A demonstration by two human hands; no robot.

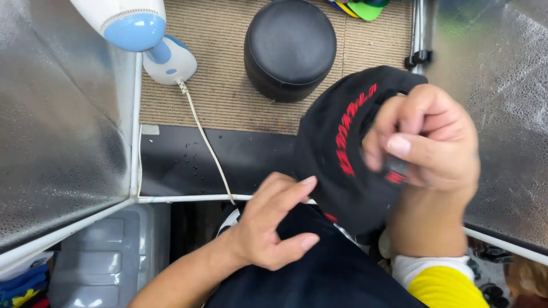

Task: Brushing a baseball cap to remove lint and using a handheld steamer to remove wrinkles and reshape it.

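— So, starting from the left edge, what could you make out?

— A silvery padded surface (pixel 57 142) filled that side, cut off by the frame. Above it hung a white and blue handheld steamer (pixel 128 23), its top out of view, and just beside it sat a white and blue base (pixel 171 60) with a pale cord (pixel 205 142) running down toward the white rail (pixel 171 199). Below the rail was a grey plastic bin (pixel 108 262), half shadowed, and some coloured cloth (pixel 23 285) in the corner that I couldn't identify.

— And the hands?

— The left hand (pixel 268 228) was low in the middle, fingers spread and curled, gripping nothing; its fingertips were just beside the lower edge of the black cap (pixel 337 154), though whether they touched it was hard to tell. Behind it stood a round black stool (pixel 290 48) on beige carpet.

— Where was the cap itself?

— Held up in the air, right of centre, above the person's dark lap. It had red stitched lettering, partly covered. The right hand (pixel 428 137) was pinched shut on the cap, thumb pressing over the fabric, but motion blur smeared the fingers. The wrist ended in a white and yellow sleeve (pixel 439 279).

— Further right?

— Another silvery surface (pixel 502 114), cut off, and a blurry patch in the bottom corner.
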